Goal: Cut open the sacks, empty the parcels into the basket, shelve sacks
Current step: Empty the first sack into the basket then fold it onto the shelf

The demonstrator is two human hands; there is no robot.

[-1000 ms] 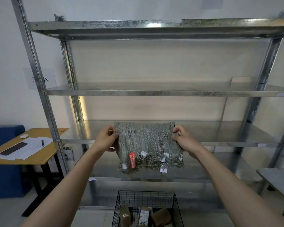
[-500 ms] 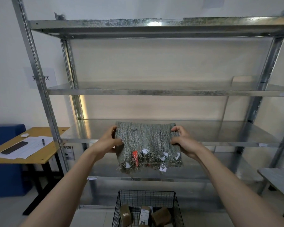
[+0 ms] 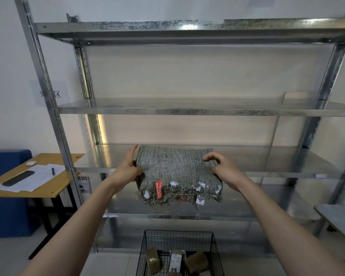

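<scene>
Folded sack (image 3: 177, 172) looks to be resting with its back part on the shelf (image 3: 267, 160), third level down the rack. Its frayed front edge, red tag (image 3: 158, 189) and all, hangs out past that shelf's front lip.

My left grip (image 3: 127, 172) is spread apart, fingers (image 3: 132, 154) straight up against the sack's left side, pressing rather than clamping. My right grip (image 3: 225, 172) arches over the sack's right corner with fingertips (image 3: 207, 158) on the weave. Whether it's pinching the cloth or only resting there, I cannot tell.

Directly below the shelf, the wire basket (image 3: 177, 232) holds brown parcels (image 3: 195, 261), so emptying looks done for this sack. Shelving is the step in hand.

The risk is that overhang. If I let go here, the drooping front could drag the whole bundle off the lip and down toward the basket. The folds look loose too, so a lopsided push could skew it or open it up. Those frayed strands could also snag a finger on release and tug it forward. It wants a square shove deeper onto the shelf.
</scene>
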